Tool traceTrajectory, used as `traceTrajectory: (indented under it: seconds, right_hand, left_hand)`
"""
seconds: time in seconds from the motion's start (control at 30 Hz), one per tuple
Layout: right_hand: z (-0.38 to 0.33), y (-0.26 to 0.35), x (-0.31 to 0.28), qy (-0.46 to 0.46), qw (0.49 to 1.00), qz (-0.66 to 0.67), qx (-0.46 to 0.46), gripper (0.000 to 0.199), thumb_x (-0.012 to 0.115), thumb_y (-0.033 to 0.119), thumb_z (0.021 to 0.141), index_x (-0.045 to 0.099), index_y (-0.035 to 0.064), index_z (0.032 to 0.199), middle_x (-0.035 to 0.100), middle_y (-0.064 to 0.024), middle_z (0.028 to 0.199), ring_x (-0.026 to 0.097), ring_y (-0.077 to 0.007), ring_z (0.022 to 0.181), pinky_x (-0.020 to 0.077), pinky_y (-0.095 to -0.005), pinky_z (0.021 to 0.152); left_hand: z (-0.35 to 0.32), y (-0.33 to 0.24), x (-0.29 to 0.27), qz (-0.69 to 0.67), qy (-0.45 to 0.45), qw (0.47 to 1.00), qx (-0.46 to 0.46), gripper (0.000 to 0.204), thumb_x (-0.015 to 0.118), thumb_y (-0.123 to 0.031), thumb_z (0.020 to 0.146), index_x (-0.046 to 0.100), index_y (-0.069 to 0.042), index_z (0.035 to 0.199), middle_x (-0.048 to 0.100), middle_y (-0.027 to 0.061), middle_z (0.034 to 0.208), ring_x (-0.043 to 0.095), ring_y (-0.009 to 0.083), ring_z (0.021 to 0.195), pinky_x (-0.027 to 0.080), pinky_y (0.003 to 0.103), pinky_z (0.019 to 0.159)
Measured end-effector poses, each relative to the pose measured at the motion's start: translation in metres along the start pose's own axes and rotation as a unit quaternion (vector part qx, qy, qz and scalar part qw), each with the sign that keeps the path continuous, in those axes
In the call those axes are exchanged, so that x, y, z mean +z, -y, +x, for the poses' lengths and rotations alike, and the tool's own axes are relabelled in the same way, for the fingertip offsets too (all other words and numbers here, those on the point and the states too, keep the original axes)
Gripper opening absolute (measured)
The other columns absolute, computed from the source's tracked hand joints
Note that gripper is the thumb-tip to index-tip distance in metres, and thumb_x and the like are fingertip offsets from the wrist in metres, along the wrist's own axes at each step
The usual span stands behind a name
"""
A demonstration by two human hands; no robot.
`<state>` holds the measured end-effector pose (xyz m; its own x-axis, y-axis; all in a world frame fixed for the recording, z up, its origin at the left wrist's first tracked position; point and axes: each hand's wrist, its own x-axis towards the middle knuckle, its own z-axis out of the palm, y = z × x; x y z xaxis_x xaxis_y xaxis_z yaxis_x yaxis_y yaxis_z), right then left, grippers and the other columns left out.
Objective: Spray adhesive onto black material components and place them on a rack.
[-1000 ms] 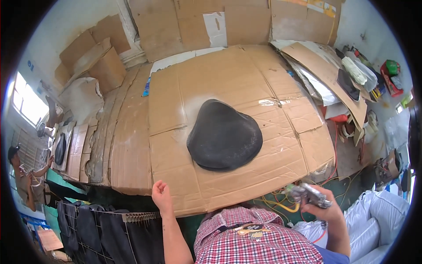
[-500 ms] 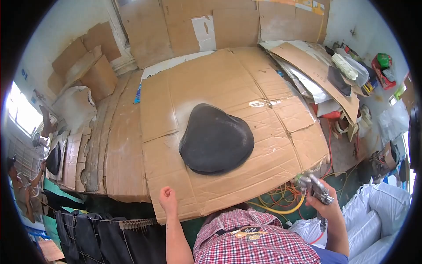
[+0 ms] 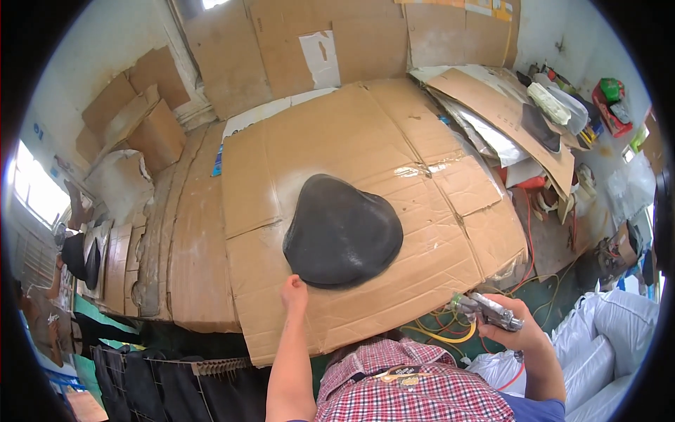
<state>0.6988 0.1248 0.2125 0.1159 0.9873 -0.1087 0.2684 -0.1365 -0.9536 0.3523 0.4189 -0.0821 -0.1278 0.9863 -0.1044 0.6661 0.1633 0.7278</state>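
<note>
A black piece shaped like a rounded triangle, much like a seat cover point(image 3: 343, 235), lies on the cardboard-covered table point(image 3: 394, 302). At its lower left edge is my left hand point(image 3: 294, 295), fingers curled together and touching the rim. Whether they pinch the rim is hidden. Off the table's right front corner, my right hand point(image 3: 517, 325) is wrapped round a metal spray gun point(image 3: 492, 311). The gun's greenish front end points left toward the table edge.
Cardboard sheets point(image 3: 506, 119) and bags pile up at the back right. White sacks point(image 3: 598, 352) stand at my right, with hoses point(image 3: 443, 330) on the floor. Black pieces point(image 3: 155, 373) hang on a rack at lower left. Another person point(image 3: 46, 309) works at far left with black pieces.
My left hand has moved right and up to the seat cover's edge. The spray gun in my right hand has shifted slightly left and down. At far left, another black piece has come up.
</note>
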Motion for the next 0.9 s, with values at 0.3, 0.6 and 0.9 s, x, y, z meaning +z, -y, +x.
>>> traceTrajectory:
  seconds: [0.3,0.6,0.9]
  right_hand:
    - [0.022,-0.006,-0.001,-0.072,0.993,0.086,-0.031,0.047,0.067,0.0,0.077,0.051,-0.0026,0.122,0.063,-0.0075,0.097,0.058,-0.0096,0.082,0.0479,-0.0251,0.072]
    - [-0.004,-0.013,-0.03,-0.087,0.989,0.121,0.021,0.051,0.066,-0.003,0.075,0.05,-0.0032,0.123,0.062,-0.0072,0.089,0.057,-0.0096,0.074,0.0472,-0.0247,0.068]
    - [0.023,-0.01,-0.04,-0.16,0.979,0.127,0.005,0.048,0.068,0.002,0.075,0.05,-0.0051,0.12,0.061,-0.0059,0.081,0.06,-0.0115,0.069,0.0509,-0.0255,0.063]
  left_hand:
    - [0.017,-0.036,0.021,0.173,-0.078,0.981,-0.035,0.032,0.063,-0.017,0.078,0.06,-0.01,0.109,0.064,0.0115,0.102,0.062,0.0303,0.094,0.045,0.044,0.085]
    - [0.03,-0.056,0.021,0.091,-0.083,0.992,-0.03,0.006,0.062,-0.009,0.076,0.064,-0.006,0.081,0.063,0.0103,0.088,0.062,0.0265,0.078,0.05,0.038,0.067]
    - [0.029,-0.061,0.034,-0.525,-0.021,0.797,-0.3,0.027,0.06,-0.002,0.077,0.052,-0.006,0.102,0.056,0.0071,0.094,0.056,0.0222,0.085,0.047,0.039,0.068]
